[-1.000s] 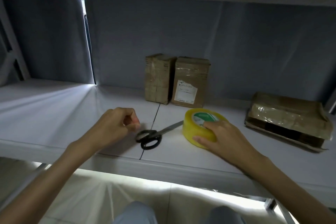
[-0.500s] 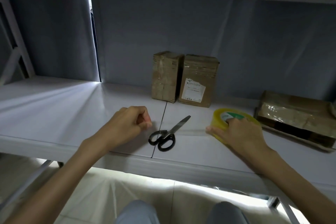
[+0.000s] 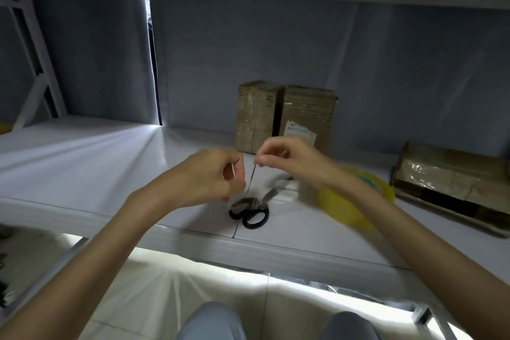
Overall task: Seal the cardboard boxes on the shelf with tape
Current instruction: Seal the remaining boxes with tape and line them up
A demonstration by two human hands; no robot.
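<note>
On the white shelf (image 3: 82, 163), near its front edge, both hands are raised a little above the surface and come close together in the middle of the view. The left hand (image 3: 209, 176) has its fingers curled and thumb pressed against them, pinching one end of a clear strip of tape (image 3: 248, 196). The right hand (image 3: 292, 157) is just to the right of it and slightly farther, with its thumb and first finger closed in a pinch on the other part of the strip. The strip is see-through and blurred, so its full shape is hard to follow; it hangs between the two hands and over the scissors (image 3: 252, 211).

These scissors have black handles and lie flat on the shelf, just below the hands, with the blades pointing far and to the right. The yellow tape roll (image 3: 356, 201) lies flat on the shelf to the right of the scissors, partly hidden by the right forearm.

At the far side, against the grey back wall, two cardboard boxes stand upright and touch each other: the left box (image 3: 255, 116) and the right box (image 3: 309, 110), which carries a white label. A third, flat box (image 3: 452, 182) lies at the right end of the shelf, well apart from the hands.
</note>
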